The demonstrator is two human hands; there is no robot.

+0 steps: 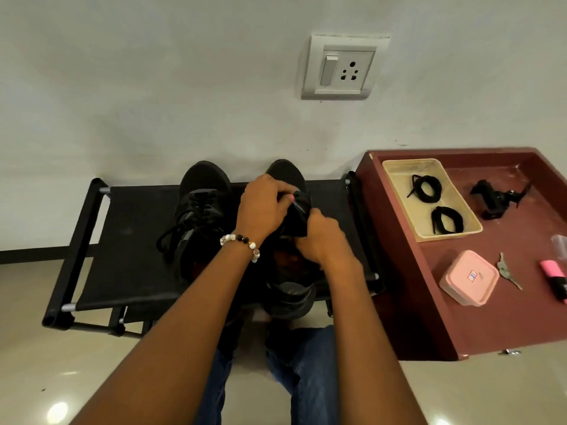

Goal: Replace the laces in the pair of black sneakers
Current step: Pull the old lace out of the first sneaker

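Observation:
Two black sneakers stand on a black fabric rack, toes toward the wall. The left sneaker still carries its black lace, loose ends hanging off its left side. Both my hands work on the right sneaker. My left hand, with a bead bracelet on the wrist, pinches the upper near the eyelets. My right hand grips the tongue area just below. Whether a lace is between the fingers is hidden. Two coiled black laces lie in a cream tray on the right.
A maroon cabinet top to the right holds the tray, a black clamp-like gadget, a pink lidded box, a key and a pink highlighter. A wall socket is above. My knees in jeans are below the rack.

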